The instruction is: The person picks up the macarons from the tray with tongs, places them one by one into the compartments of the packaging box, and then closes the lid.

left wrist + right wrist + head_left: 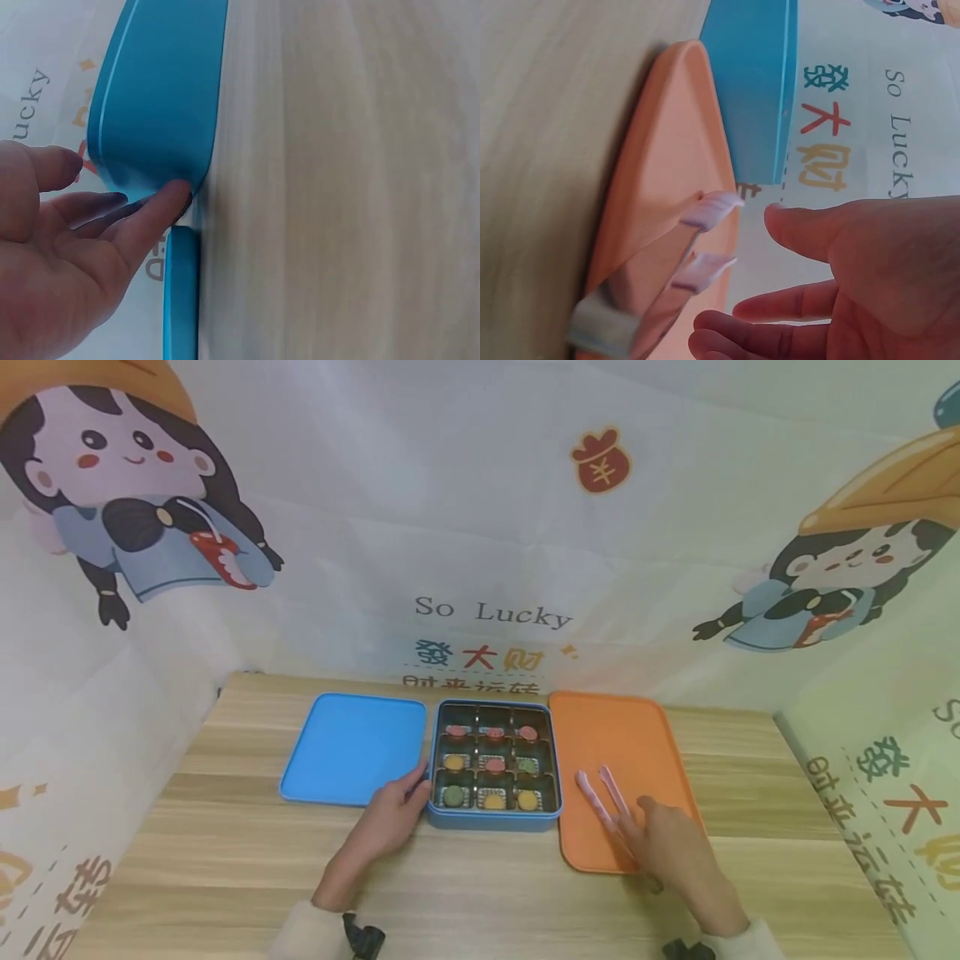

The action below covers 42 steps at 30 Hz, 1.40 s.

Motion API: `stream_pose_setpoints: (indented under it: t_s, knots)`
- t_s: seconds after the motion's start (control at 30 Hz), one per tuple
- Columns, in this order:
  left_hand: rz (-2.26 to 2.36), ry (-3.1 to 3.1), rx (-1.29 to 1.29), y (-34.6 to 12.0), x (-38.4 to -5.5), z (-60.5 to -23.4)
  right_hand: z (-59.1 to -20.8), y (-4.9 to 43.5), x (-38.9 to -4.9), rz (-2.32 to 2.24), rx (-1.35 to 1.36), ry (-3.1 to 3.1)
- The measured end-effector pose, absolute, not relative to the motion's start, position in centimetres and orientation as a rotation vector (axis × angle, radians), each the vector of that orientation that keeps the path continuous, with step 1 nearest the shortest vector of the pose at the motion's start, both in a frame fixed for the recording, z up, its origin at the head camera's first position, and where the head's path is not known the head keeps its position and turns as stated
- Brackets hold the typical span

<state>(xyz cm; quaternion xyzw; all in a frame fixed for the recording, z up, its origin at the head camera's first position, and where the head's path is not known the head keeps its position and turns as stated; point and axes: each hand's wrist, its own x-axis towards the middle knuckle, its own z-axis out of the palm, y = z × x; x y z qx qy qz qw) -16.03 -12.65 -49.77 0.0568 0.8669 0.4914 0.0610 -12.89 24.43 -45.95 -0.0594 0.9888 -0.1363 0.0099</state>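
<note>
A blue square box [491,821] stands mid-table with a divided dark insert. Its compartments hold small round pieces: a red row [495,733] at the back, mixed yellow, red and green in the middle, green and yellow in front. My left hand [393,814] rests its fingers against the box's left side near the front corner, fingers extended in the left wrist view. Tongs [597,802] with pink tips and a metal bend lie on the orange tray [615,727]. Over them, my right hand [885,277] has its thumb and fingers apart, holding nothing.
A flat blue lid [360,747] lies left of the box, beside my left hand. The orange tray sits right against the box's right side. Printed cloth [337,527] hangs behind and at both sides of the wooden table [225,860].
</note>
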Motion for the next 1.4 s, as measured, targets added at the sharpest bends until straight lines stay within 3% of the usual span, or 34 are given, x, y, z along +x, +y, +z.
stream_pose_setpoints:
  t_s: [0.4,0.87,1.4]
  knots:
    - [1.477,2.699,0.124,-15.3,-16.4,-47.6,-44.1,22.1,-14.4,-0.572,-0.183,3.147]
    - [1.579,2.816,-0.138,-20.9,-16.6,-46.1,-44.0,16.6,-16.8,-1.434,-0.325,2.753]
    - [1.593,2.636,-0.396,-24.2,-17.1,-46.4,-44.7,9.0,-17.7,-1.634,-0.487,2.409]
